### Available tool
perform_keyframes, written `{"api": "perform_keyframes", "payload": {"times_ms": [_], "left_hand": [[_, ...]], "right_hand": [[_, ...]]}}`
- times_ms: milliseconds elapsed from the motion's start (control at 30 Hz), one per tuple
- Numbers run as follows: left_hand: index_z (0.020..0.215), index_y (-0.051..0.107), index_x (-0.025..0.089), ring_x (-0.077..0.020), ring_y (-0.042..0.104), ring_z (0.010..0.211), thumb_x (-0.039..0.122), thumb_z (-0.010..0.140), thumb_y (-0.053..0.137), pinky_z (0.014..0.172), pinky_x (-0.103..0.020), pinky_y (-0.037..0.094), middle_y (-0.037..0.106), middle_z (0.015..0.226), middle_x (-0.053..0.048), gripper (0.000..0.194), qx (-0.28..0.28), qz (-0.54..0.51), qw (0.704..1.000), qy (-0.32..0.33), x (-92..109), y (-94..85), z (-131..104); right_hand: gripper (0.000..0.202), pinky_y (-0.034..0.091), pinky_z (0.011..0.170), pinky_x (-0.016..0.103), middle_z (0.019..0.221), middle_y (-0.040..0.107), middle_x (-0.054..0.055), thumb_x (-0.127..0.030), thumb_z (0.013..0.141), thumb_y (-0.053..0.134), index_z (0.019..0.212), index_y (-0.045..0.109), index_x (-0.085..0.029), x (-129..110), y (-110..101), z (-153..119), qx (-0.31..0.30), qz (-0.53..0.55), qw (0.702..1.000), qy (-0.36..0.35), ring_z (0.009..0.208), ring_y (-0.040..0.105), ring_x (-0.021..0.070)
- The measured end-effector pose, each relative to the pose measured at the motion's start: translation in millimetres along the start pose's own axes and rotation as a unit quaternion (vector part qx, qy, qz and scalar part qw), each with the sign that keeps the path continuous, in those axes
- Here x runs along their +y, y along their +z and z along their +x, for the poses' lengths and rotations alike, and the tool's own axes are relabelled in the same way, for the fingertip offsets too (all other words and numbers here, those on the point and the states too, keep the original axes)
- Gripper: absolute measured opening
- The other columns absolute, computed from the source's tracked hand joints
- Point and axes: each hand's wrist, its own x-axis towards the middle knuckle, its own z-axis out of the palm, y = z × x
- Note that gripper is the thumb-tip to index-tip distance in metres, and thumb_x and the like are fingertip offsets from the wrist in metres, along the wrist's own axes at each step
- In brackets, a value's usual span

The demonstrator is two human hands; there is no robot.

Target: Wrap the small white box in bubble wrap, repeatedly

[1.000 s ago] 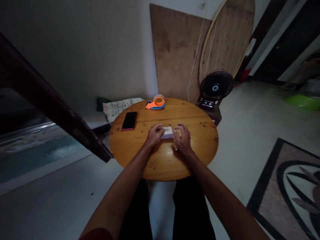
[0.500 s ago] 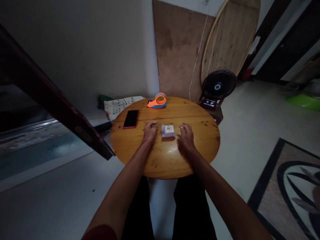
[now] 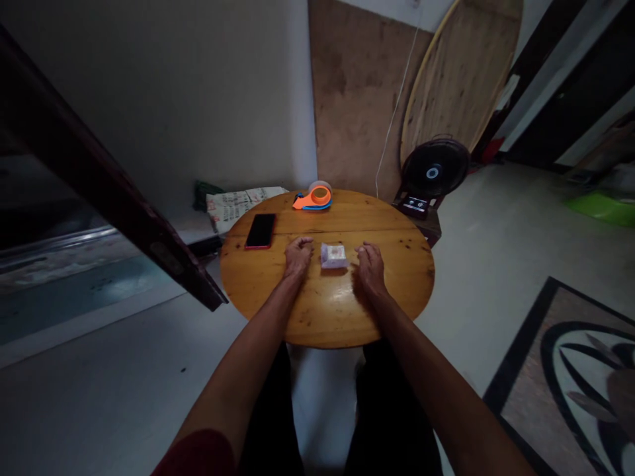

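A small packet in clear, pale purple wrapping [image 3: 334, 256] lies near the middle of the round wooden table [image 3: 327, 317]. My left hand [image 3: 298, 255] rests on the tabletop just left of it, loosely curled, thumb and fingers apart and nothing in it. On the other side, my right hand [image 3: 370, 266] rests half curled, its fingers pointing toward the packet and also holding nothing. Neither hand touches the packet. An orange and blue tape dispenser [image 3: 313, 199] with a roll stands at the table's far edge. To the left lies a phone with a dark screen [image 3: 260, 231].
A dark slanted beam [image 3: 163, 251] reaches toward the table's left edge. Beyond the right edge sits a round black fan-like device [image 3: 434, 168] with a lit panel. A wooden board [image 3: 362, 99] and a large round tabletop [image 3: 459, 73] lean against the wall.
The camera view has shifted slightly. My hands and the packet keep their places relative to each other.
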Motion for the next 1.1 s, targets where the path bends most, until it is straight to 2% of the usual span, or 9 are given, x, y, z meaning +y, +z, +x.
{"api": "perform_keyframes", "payload": {"times_ms": [433,767,1000,1100], "left_hand": [[0.081,0.067,0.016,-0.0106,0.049,0.052,0.017,0.068,0.054,0.053,-0.022,0.039,0.058,0.061,0.003,0.019,-0.001,0.019,0.999,0.04,-1.1,1.0,-4.9],[0.084,0.068,0.017,-0.0114,0.05,0.054,0.016,0.069,0.053,0.054,-0.021,0.039,0.057,0.06,0.002,0.021,0.025,0.059,0.997,0.052,-4.7,-4.2,3.3],[0.08,0.07,0.015,-0.0152,0.059,0.075,0.01,0.067,0.053,0.069,-0.023,0.046,0.065,0.075,-0.002,0.023,0.063,0.164,0.974,0.14,-6.5,-15.9,11.2],[0.08,0.07,0.015,-0.0149,0.058,0.073,0.01,0.067,0.052,0.069,-0.023,0.046,0.064,0.074,-0.003,0.023,0.076,0.179,0.97,0.148,-4.8,-16.9,11.5]], "right_hand": [[0.026,0.043,0.093,0.04,0.09,0.062,0.008,-0.036,0.084,0.04,0.074,0.059,-0.02,1.8,0.4,3.4,-0.008,-0.038,0.999,-0.026,0.091,0.053,0.0211],[0.023,0.046,0.085,0.036,0.095,0.062,0.007,-0.036,0.086,0.04,0.085,0.059,-0.022,10.2,3.9,4.7,0.001,0.012,1.0,0.003,0.088,0.055,0.0196],[0.024,0.043,0.092,0.036,0.098,0.063,0.007,-0.032,0.088,0.039,0.087,0.06,-0.021,5.3,5.4,3.5,0.003,0.023,1.0,-0.001,0.095,0.056,0.0199],[0.026,0.042,0.094,0.036,0.101,0.063,0.008,-0.033,0.089,0.038,0.088,0.061,-0.02,1.6,5.2,2.4,0.002,0.026,1.0,0.007,0.098,0.056,0.0204]]}}
